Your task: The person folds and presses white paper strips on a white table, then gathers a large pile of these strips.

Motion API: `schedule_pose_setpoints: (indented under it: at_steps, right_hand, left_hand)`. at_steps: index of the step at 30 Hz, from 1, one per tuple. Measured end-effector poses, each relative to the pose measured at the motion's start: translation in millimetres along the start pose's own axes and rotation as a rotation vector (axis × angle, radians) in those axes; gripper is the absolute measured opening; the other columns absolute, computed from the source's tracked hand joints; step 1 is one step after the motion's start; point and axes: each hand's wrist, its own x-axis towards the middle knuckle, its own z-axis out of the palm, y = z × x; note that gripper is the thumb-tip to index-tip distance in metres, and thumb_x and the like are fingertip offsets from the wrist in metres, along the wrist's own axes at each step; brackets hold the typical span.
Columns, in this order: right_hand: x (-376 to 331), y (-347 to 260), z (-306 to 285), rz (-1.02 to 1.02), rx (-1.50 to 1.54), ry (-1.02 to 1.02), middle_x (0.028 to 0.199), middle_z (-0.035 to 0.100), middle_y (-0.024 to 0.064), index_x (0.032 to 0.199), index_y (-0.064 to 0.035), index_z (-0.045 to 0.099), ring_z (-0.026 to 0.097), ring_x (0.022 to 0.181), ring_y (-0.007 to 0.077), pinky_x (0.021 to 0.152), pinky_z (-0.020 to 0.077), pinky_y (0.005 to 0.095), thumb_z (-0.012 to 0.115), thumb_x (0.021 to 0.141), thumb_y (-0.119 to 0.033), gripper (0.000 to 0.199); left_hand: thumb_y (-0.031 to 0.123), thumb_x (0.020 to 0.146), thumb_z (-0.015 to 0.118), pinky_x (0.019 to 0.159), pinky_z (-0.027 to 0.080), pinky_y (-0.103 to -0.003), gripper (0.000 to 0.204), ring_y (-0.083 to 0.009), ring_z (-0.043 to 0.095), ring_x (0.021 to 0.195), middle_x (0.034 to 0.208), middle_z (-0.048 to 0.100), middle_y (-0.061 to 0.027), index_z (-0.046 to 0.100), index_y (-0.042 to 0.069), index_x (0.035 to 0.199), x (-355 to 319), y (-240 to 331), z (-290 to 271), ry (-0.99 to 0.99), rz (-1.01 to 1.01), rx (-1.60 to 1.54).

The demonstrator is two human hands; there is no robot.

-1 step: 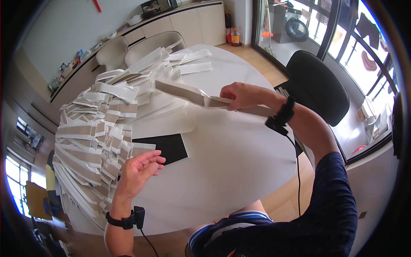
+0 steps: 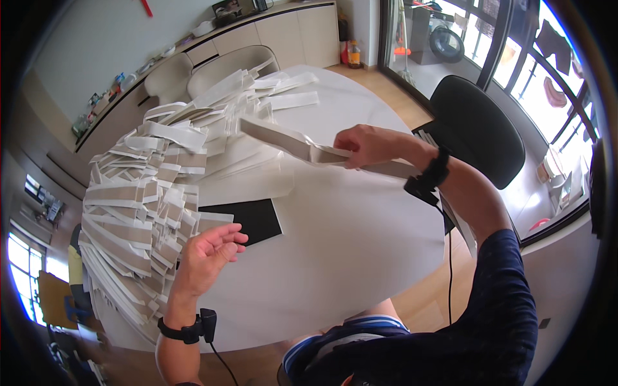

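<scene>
Flat folded cardboard piece point(image 2: 302, 145): long, grey-white, held in the air above the bench point(image 2: 360, 257), upper centre of frame. It runs from the upper centre down-right and passes under the right hand.

Right hand point(image 2: 370, 147): grip pressed together on the cardboard piece, thumb on top, fingers below. It holds near one end only, so most of the length overhangs w/o support.

Left hand point(image 2: 209, 251): lower left of frame, grip spread and half curled, holding nothing. Fingertips sit just beside the nearest piece of the stacked cardboard pieces point(image 2: 138, 212), next to a black sheet point(image 2: 254, 219) lying flat on the bench.

Risks, as judged:
1. One-end hold. The free end may sag, twist or slip out of the pinch; a crease is likely if it is swung.
2. The free end points at the stack in the upper left. A sweep at low height could knock loose pieces.
3. The stack is fanned and leaning along the bench's left edge. A nudge from the left hand could slide pieces off the edge.
4. Wrist cables point(image 2: 215, 360) on both arms hang near the bench edge and may snag.

Office chair point(image 2: 479, 122), right of frame, is well apart.
</scene>
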Motion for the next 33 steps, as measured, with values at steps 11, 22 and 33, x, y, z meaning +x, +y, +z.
schedule_pose_setpoints:
  at_steps: [11,22,33]
  right_hand:
    - [-109,-75,48,-0.280,0.233,-0.420,0.100,0.078,0.0121,0.115,-0.0012,0.073,0.074,0.096,0.0245,0.091,0.0569,0.0376,0.078,0.087,-0.018,0.033]
    - [-108,-102,68,-0.320,0.027,-0.405,0.102,0.079,0.0126,0.116,-0.0044,0.075,0.075,0.095,0.0265,0.086,0.0596,0.0392,0.072,0.092,-0.013,0.025]
    - [-90,-92,130,-0.428,-0.187,-0.165,0.097,0.077,0.0139,0.100,-0.0056,0.076,0.073,0.097,0.0354,0.088,0.0575,0.0459,0.067,0.091,-0.008,0.013]
  left_hand:
    - [0.017,0.083,0.089,0.128,0.032,-0.052,0.083,-0.0333,0.040,0.157,0.164,0.049,-0.0127,0.052,0.012,0.158,-21,61,55,-0.125,0.480,0.612]
    - [0.026,0.084,0.087,0.069,0.054,-0.037,0.033,-0.0262,0.068,0.070,0.078,0.072,-0.0191,0.078,0.000,0.102,-57,64,53,-0.238,-0.100,0.656]
    - [0.040,0.086,0.084,0.097,0.055,-0.045,0.058,-0.0354,0.069,0.108,0.115,0.074,-0.0153,0.070,0.004,0.129,-70,-11,68,0.068,0.011,0.729]
